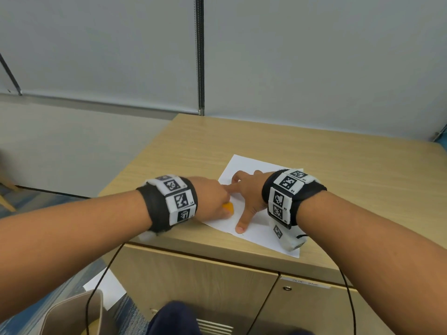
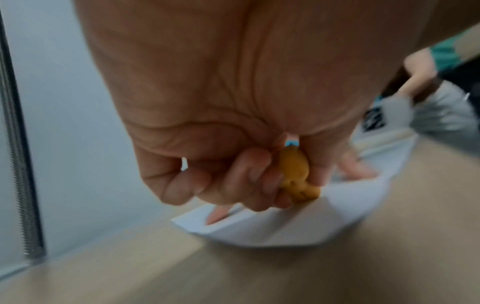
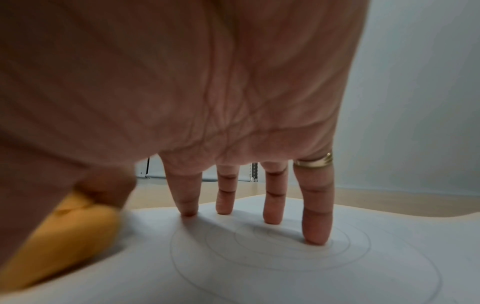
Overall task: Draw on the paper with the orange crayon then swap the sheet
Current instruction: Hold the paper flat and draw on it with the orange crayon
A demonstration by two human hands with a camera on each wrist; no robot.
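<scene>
A white sheet of paper [image 1: 256,228] lies on the wooden cabinet top [image 1: 338,170], bearing faint curved lines [image 3: 259,257]. My left hand [image 1: 212,199] grips a chunky orange crayon [image 1: 228,207] with curled fingers, its tip down on the sheet's left edge; the left wrist view shows the crayon [image 2: 296,172] between thumb and fingers. My right hand [image 1: 246,197] lies flat on the paper with fingers spread and straight, pressing it down just right of the crayon. In the right wrist view the fingertips [image 3: 315,236] touch the sheet and the crayon [image 3: 62,242] sits at the left.
The cabinet stands against a grey wall [image 1: 314,56], with its left edge dropping to the floor. Another white sheet [image 1: 108,288] lies on the carpet below left, beside a beige container [image 1: 72,315]. Black cables [image 1: 101,274] hang from both wrists.
</scene>
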